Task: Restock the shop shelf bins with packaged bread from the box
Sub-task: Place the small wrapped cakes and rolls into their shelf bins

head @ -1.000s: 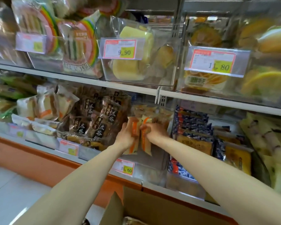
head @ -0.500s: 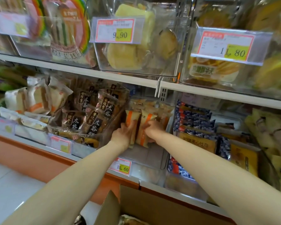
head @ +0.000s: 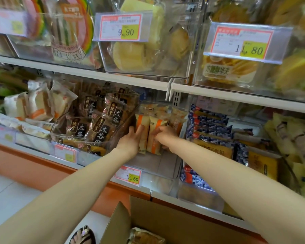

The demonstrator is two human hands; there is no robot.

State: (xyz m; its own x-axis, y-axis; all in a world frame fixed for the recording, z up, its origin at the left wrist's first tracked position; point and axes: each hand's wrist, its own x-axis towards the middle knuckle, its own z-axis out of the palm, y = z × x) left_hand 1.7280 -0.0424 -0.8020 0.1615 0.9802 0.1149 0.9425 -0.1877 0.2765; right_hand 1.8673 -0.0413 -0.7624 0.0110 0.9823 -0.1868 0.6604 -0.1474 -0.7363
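Two bread packs [head: 157,125] stand upright in the clear bin [head: 165,166] on the lower shelf [head: 192,205]. The left hand [head: 130,140] lays straight fingers against one; the right hand [head: 165,136] curls its fingers round the other. The box [head: 165,217] sits below.

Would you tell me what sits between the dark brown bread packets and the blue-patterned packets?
In the head view, a clear plastic bin holding orange-striped bread packets, with the left hand and right hand on them.

- We see bright, even light, with softer shade beneath the upper shelf edge [head: 95,74].
- White glare streaks the clear upper bins [head: 183,67].
- The wide lens bends straight lines near the borders; the far-left price tag [head: 9,23] blurs.
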